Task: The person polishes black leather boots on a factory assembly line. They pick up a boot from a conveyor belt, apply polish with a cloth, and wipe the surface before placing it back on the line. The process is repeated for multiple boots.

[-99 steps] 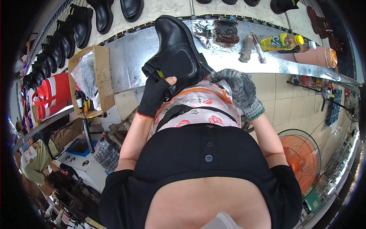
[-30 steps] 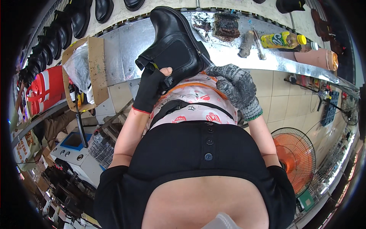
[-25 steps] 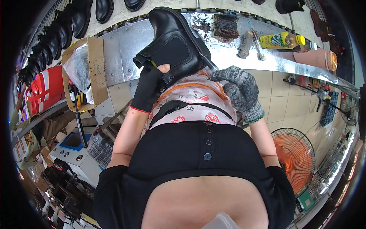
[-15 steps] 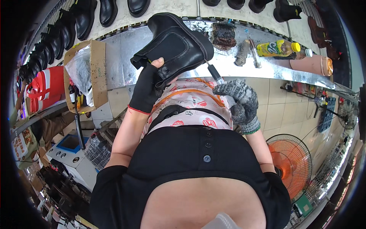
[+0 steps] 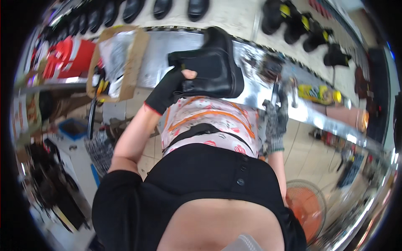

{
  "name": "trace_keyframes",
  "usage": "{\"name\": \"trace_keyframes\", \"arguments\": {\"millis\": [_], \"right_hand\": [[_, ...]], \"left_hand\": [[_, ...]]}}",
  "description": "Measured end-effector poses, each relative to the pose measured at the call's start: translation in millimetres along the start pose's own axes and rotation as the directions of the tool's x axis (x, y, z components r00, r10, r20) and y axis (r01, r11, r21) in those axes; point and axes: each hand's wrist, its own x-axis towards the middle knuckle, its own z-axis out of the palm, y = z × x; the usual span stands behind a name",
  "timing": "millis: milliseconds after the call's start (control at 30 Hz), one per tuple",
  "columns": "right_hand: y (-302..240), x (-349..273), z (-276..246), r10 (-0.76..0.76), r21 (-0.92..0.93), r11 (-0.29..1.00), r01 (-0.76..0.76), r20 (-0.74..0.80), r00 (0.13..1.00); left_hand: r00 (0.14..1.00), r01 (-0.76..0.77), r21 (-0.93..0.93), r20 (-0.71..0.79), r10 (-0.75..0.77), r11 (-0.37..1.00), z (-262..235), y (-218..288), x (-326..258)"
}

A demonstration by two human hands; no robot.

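A black ankle boot (image 5: 211, 71) with an elastic side panel lies tilted over the edge of the metal bench. My left hand (image 5: 168, 90), in a black fingerless glove, is closed on the boot's upper, its bare thumb pressed on the side. To the boot's right, my right hand (image 5: 276, 119) wears a grey knitted glove. It is closed around a slim pen-like tool (image 5: 275, 93) with a dark end and a silvery barrel, pointing away from me. The tool's tip is near a dark, crusted block (image 5: 271, 69) on the bench; blur hides whether they touch.
A cardboard box (image 5: 138, 62) with plastic bags stands left, beside a red bag (image 5: 67, 58). A yellow-labelled bottle (image 5: 316, 94) and a pinkish container (image 5: 345, 116) lie on the right of the bench (image 5: 157, 46). Black shoes line the conveyor beyond. An orange fan (image 5: 299, 209) stands lower right.
My right hand has moved the tool away from the boot's sole toward the dark block. The boot has turned more upright in my left hand, and the whole view has shifted.
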Motion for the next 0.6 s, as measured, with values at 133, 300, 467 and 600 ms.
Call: {"name": "trace_keyframes", "arguments": {"millis": [133, 300, 467, 600], "right_hand": [[31.4, -9.3, 0.7, -0.022, -0.039, 0.999, 0.026, 0.109, 0.994], [58.0, 22.0, -11.3, -0.169, -0.437, 0.848, 0.299, 0.312, 0.935], [27.2, 36.9, 12.4, -0.128, -0.753, 0.298, 0.587, 0.578, 0.806], [-3.2, 24.5, 22.3, -0.041, -0.796, 0.117, 0.594, 0.593, 0.804]], "left_hand": [[0.994, -0.099, 0.626, 0.03, 0.104, 0.773, -56.9, 39.6, 11.0], [0.876, -0.216, 0.86, 0.38, 0.298, -0.462, -29.7, 109.0, 6.9], [0.486, -0.24, 0.821, 0.564, 0.668, -0.518, -54.7, 89.2, 22.1], [0.076, -0.193, 0.941, 0.295, 0.952, -0.276, -95.5, 70.2, -10.8]]}}
